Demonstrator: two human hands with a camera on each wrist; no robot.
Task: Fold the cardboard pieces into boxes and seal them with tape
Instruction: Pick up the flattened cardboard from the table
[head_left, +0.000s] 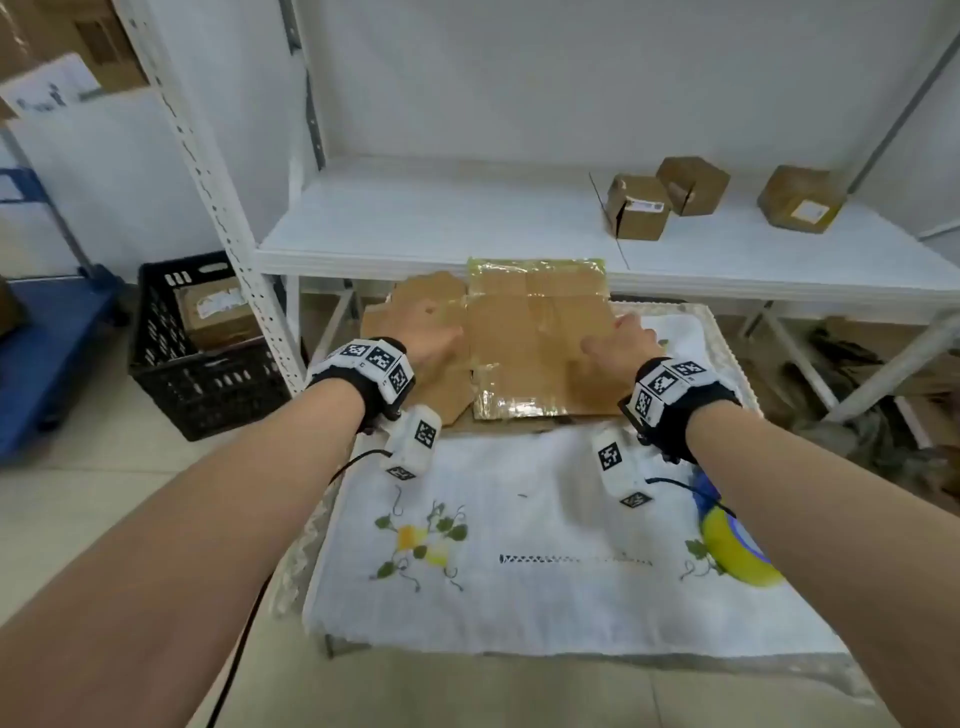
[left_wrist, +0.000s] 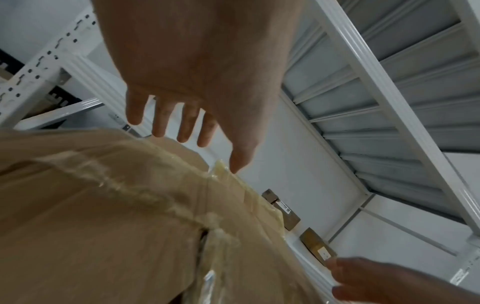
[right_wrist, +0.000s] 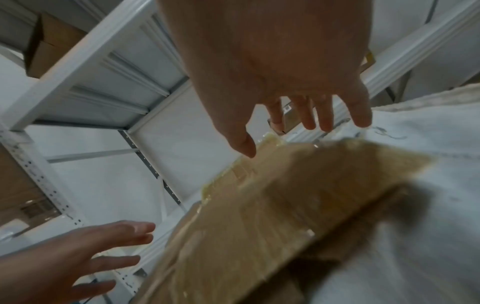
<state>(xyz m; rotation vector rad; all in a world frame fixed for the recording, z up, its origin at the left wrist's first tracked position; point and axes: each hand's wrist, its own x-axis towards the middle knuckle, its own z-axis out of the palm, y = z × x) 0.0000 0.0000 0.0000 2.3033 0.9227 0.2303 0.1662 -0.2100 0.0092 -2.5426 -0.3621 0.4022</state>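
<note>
A flat brown cardboard piece (head_left: 530, 332) with old clear tape strips lies on top of other flattened cardboard (head_left: 415, 312) at the far end of the cloth-covered table. My left hand (head_left: 434, 340) hovers over its left edge, fingers (left_wrist: 161, 123) straight and spread, holding nothing. My right hand (head_left: 621, 338) hovers over its right side, fingers (right_wrist: 324, 117) also spread and empty. The wrist views show the taped cardboard (left_wrist: 116, 216) (right_wrist: 259, 216) just below each palm. A yellow and blue tape roll (head_left: 732, 545) lies on the cloth under my right forearm.
A white embroidered cloth (head_left: 519, 571) covers the table. A white metal shelf (head_left: 467, 218) behind it holds three small sealed boxes (head_left: 636, 205). A black crate (head_left: 202, 343) with a box stands on the floor at left, beside a blue cart (head_left: 47, 338).
</note>
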